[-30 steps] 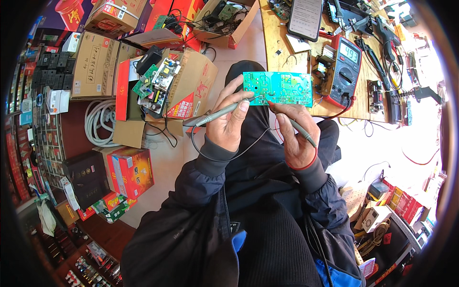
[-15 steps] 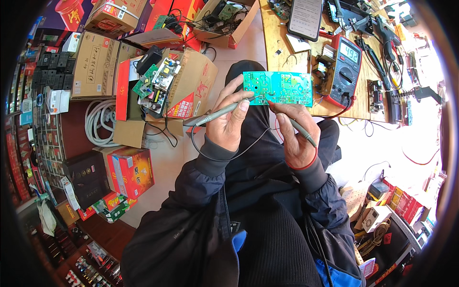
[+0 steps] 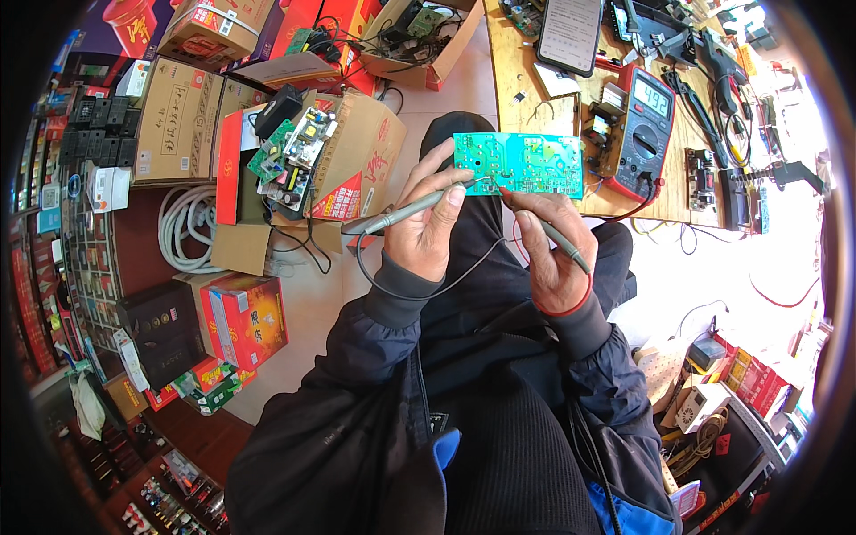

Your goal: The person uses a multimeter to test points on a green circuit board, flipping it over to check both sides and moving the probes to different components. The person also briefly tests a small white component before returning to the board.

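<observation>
A green circuit board (image 3: pixel 539 160) is held above my lap, its solder side up. My left hand (image 3: pixel 428 214) grips a grey multimeter probe (image 3: pixel 406 214) between thumb and fingers, and its fingers also reach the board's left edge. In my right hand (image 3: pixel 557 250) is a second grey probe (image 3: pixel 569 248), with a red lead running down by the wrist. Both probe tips meet near the board's lower edge, close together; exact contact points are too small to make out. On the bench, a red multimeter (image 3: pixel 644 134) has its display lit.
A wooden bench (image 3: pixel 526 116) at the upper right bears a phone (image 3: pixel 569 36), pliers (image 3: pixel 697 107) and loose electronics. To the left stands an open carton (image 3: pixel 357 169) with circuit boards on top. Coiled white hose (image 3: pixel 183 227) and a red box (image 3: pixel 245 321) lie farther left.
</observation>
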{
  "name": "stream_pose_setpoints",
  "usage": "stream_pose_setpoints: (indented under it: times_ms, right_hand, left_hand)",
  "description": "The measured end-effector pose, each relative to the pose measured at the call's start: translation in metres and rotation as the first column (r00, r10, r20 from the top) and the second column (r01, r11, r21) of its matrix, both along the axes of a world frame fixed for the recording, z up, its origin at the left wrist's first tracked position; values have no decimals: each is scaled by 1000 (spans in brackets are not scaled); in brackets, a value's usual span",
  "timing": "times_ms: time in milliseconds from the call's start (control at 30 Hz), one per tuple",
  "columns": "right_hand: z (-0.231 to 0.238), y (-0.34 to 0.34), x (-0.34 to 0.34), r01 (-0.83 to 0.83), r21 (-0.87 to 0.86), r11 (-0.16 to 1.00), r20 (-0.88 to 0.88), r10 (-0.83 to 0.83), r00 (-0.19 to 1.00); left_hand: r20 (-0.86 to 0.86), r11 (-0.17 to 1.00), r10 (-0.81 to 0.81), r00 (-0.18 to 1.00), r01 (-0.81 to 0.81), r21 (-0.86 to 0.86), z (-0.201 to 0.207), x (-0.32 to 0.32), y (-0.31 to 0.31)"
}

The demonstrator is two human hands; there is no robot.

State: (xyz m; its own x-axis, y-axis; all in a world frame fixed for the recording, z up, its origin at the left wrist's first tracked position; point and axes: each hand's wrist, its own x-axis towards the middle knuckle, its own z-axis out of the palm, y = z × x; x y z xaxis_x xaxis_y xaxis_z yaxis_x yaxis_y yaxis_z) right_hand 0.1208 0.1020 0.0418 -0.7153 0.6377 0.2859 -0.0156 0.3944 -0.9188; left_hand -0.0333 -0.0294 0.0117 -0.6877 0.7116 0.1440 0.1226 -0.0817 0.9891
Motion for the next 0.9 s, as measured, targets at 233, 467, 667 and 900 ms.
stream_pose_setpoints:
  times_ms: [233, 467, 667, 900]
  right_hand:
    - [3, -1, 2, -7, -32, 999, 32, 8, 999]
    - [3, -1, 2, -5, -54, 999, 29, 7, 1000]
    - [2, -1, 3, -3, -54, 999, 25, 4, 1000]
    - [3, -1, 2, -6, -47, 999, 31, 8, 999]
  left_hand:
    - [8, 1000, -5, 1000, 5, -6, 2, -1, 0]
    - [176, 999, -24, 984, 16, 52, 4, 1, -1]
    - [171, 998, -27, 985, 18, 55, 2, 0, -2]
    - [148, 999, -21, 989, 16, 37, 0, 0, -2]
